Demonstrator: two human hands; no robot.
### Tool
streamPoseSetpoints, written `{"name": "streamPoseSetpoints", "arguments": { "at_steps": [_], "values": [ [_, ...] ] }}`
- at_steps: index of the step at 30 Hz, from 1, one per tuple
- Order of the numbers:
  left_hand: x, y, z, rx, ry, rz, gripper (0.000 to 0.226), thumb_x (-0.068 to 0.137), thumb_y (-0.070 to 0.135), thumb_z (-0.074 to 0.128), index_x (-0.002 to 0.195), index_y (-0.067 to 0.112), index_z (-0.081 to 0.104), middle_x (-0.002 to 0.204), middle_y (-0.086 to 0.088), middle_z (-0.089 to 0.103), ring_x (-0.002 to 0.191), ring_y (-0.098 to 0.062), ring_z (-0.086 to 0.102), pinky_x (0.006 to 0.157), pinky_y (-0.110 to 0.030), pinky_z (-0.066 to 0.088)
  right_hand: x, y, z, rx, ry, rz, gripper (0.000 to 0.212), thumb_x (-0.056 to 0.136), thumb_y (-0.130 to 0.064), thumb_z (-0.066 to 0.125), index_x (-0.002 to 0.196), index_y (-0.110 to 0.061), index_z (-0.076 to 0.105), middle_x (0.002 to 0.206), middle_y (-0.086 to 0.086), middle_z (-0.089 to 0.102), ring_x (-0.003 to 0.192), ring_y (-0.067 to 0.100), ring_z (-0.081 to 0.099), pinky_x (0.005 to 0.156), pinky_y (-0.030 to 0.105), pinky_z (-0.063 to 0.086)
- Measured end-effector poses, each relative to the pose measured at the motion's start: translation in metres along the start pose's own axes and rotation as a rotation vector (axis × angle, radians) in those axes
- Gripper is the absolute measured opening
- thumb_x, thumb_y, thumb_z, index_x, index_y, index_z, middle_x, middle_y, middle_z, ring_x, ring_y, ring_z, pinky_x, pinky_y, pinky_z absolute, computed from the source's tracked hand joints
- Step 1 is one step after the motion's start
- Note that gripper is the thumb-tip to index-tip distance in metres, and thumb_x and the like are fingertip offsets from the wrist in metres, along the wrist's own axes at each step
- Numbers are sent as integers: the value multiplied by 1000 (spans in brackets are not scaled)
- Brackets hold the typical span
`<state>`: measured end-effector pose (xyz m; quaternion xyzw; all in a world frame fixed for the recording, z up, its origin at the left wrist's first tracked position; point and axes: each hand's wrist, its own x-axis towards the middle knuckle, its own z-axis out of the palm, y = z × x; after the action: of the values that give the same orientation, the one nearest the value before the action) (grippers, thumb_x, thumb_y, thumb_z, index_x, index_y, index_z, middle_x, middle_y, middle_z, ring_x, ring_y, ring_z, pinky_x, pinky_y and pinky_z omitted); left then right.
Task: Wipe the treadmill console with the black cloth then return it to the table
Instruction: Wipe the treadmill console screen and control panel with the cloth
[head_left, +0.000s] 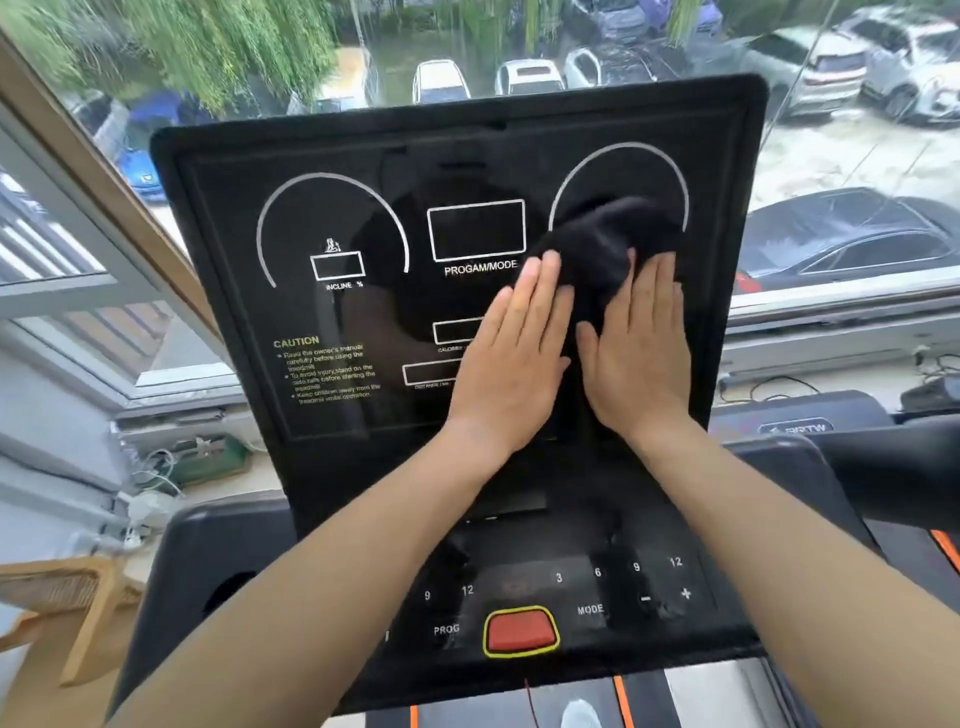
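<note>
The black treadmill console (332, 218) stands upright in front of me, with white dial arcs and display boxes printed on it. A bunched black cloth (602, 244) lies against its right half, covering the lower part of the right dial. My left hand (514, 348) presses flat on the cloth's left side, fingers straight and together. My right hand (644, 343) presses flat on its right side, fingers pointing up. Part of the cloth is hidden under both palms.
Below the screen sits a button panel with a red stop button (519, 630). A second treadmill (831, 431) stands to the right. A window ledge with cables (171, 462) runs behind on the left, and a wooden chair (78, 597) sits at the lower left.
</note>
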<state>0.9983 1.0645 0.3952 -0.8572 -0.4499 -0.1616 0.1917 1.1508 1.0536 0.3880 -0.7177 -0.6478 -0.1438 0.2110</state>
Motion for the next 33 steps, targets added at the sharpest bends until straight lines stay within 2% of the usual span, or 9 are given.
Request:
{"name": "streamPoseSetpoints", "arguments": {
  "at_steps": [4, 9, 14, 18, 21, 24, 27, 30, 33],
  "values": [
    [-68, -10, 23, 39, -157, 26, 70, 107, 36, 36, 155, 3, -2, 162, -19, -21, 150, -29, -20, 124, -43, -6, -69, -22, 24, -37, -189, -177, 72, 101, -42, 41, 153, 5, 25, 153, 32, 37, 146, 43, 31, 123, 51, 17],
    [-42, -35, 4, 69, -78, -111, 63, 104, 32, 44, 153, -1, 26, 164, -21, 4, 154, -32, 3, 124, -46, 7, -20, -42, 13, -64, -95, -327, 77, 101, -46, 36, 153, 5, 10, 154, 27, 39, 146, 39, 33, 123, 46, 13],
    [58, -27, -34, 56, 79, -258, 71, 104, 38, 34, 155, -4, 11, 164, -28, 1, 154, -37, 1, 126, -47, 9, 89, -9, -37, -19, 110, -253, 75, 103, -45, 33, 158, 1, 9, 164, 27, 16, 154, 36, 12, 124, 43, 5],
    [114, 10, -40, 4, 145, -209, 69, 104, 38, 30, 156, -4, 10, 164, -28, 1, 154, -38, 0, 125, -48, 7, 102, 38, -44, 37, 109, -54, 75, 102, -42, 30, 158, 0, 4, 165, 27, 5, 155, 34, 3, 124, 41, 1],
    [98, 38, -17, -8, 110, -32, 62, 106, 31, 30, 156, -2, 13, 165, -24, 2, 154, -36, 2, 125, -46, 3, 55, 60, -16, 44, 54, 44, 74, 101, -37, 32, 157, 3, 4, 164, 29, 10, 154, 37, 7, 124, 44, 7],
    [28, 53, 16, 32, -48, 132, 66, 108, 34, 31, 156, -1, 2, 164, -21, -12, 154, -32, -2, 123, -43, -4, -20, 64, 14, -43, -63, -66, 72, 98, -36, 33, 153, 7, 19, 156, 33, 29, 147, 44, 24, 122, 50, 16],
    [-16, 53, 32, 51, -132, 175, 69, 108, 37, 32, 154, 1, -3, 161, -19, -20, 155, -29, -2, 124, -42, -5, -61, 54, 27, -41, -153, -88, 69, 96, -37, 34, 149, 8, 29, 147, 35, 44, 139, 47, 38, 119, 49, 13],
    [8, 41, 19, 96, -83, 153, 67, 108, 37, 31, 154, 1, -1, 161, -17, -18, 155, -29, -1, 124, -42, -3, -28, 49, 15, -58, -69, -138, 69, 97, -36, 35, 149, 9, 30, 146, 35, 44, 140, 48, 37, 120, 50, 15],
    [70, 28, -7, 70, 69, 27, 59, 107, 29, 27, 157, 1, 11, 166, -19, -1, 155, -32, 4, 124, -44, 3, 46, 52, -10, -14, 83, -137, 69, 100, -33, 36, 155, 5, 19, 159, 31, 26, 150, 43, 19, 124, 50, 11]
  ]
}}
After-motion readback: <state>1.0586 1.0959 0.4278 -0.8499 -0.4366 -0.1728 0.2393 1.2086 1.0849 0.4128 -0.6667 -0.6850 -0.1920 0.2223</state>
